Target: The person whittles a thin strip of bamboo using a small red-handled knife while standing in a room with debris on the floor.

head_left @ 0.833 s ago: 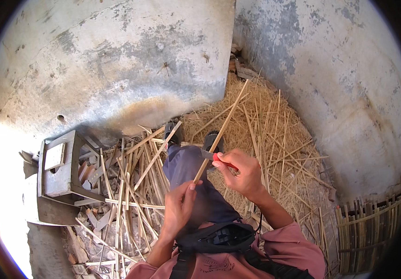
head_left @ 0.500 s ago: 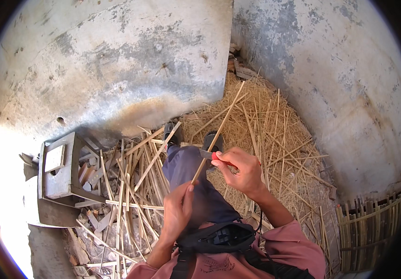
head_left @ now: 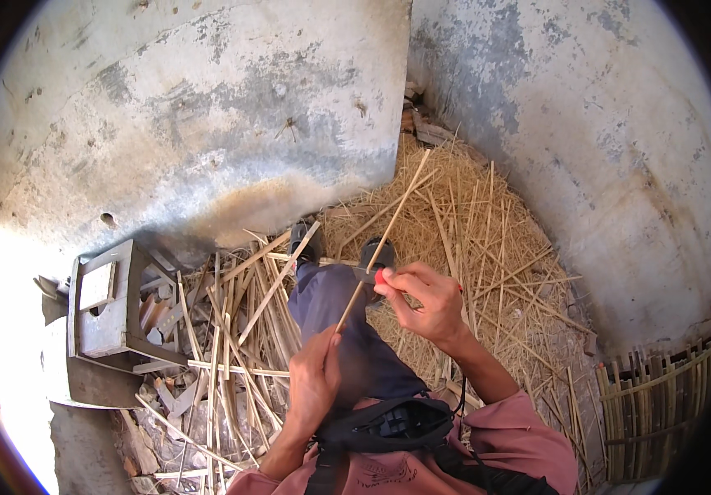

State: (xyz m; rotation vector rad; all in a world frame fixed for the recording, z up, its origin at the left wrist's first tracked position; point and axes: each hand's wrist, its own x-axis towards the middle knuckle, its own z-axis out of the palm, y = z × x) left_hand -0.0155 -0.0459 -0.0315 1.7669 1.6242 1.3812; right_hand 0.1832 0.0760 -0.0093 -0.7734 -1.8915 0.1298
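Observation:
A long, thin bamboo strip slants up and away over my legs, its near end pinched between the thumb and fingers of my left hand. My right hand is closed around a small knife with a red handle. The fingers hide most of that handle. The short grey blade crosses the strip partway along its length, in front of it. How deep the edge sits in the bamboo is too small to tell.
Loose strips and rubble cover the floor at left, beside a weathered wooden box frame. Straw-like shavings heap up ahead and right. Worn plaster walls close in the far side. A slatted bamboo panel stands at lower right.
The strip's far end has shifted slightly left and toward me. The knife blade has turned a little across it. Both hands stay nearly in place.

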